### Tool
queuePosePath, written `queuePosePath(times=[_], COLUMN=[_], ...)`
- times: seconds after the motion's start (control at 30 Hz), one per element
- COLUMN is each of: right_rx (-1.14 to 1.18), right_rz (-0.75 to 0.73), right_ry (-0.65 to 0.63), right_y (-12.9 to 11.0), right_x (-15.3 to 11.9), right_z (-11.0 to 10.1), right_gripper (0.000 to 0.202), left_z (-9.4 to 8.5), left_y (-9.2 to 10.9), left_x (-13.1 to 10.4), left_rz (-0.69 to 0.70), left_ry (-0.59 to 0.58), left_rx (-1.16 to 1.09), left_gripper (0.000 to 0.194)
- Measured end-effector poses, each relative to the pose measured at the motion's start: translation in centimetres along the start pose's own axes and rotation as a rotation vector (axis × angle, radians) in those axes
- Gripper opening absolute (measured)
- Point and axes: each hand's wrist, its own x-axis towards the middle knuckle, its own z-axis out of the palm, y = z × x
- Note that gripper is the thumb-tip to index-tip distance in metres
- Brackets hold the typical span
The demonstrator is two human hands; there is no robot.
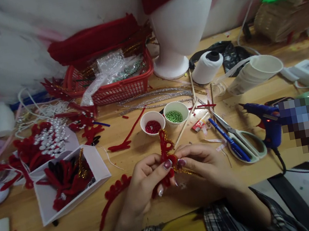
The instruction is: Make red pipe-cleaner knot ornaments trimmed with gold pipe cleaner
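Observation:
Close in front of me, my left hand (150, 178) pinches a red fuzzy pipe cleaner shape (164, 145) that stands upright with loops. Against its edge, my right hand (201, 163) grips a gold tinsel pipe cleaner (190, 171), which follows part of the red outline and trails under my fingers. Both sets of fingertips meet at the middle of the piece, so part of it is hidden. Just beyond are a paper cup of red beads (153, 127) and a paper cup of green beads (174, 117). A scalloped red pipe cleaner strip (112, 198) lies beside my left wrist.
A white box (101, 168) of red pieces stands left, near white bead sprays (53, 137). Behind are a red basket (122, 89) and a white foam head (182, 19). To the right lie scissors (255, 141), a blue pen (229, 140) and a blue glue gun (272, 122).

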Motion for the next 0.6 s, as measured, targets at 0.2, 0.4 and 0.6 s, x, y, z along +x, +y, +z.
queuePosePath(times=[0.2, 0.4, 0.6], right_rx=[-0.083, -0.254, -0.404], right_rz=[-0.029, -0.029, -0.079], right_ry=[0.013, 0.093, 0.123], right_y=[-0.5, -0.6, -1.1], right_x=[-0.2, -0.3, -0.1], right_z=[0.0, 0.5, 1.0], right_gripper=[0.008, 0.004, 0.007], left_z=[0.0, 0.5, 0.3], left_y=[0.5, 1.0, 0.9], left_x=[-0.5, -0.9, -1.1], left_rz=[0.1, 0.157, 0.221], left_ry=[0.062, 0.164, 0.245], left_rx=[0.228, 0.483, 0.618], left_gripper=[0.017, 0.012, 0.013])
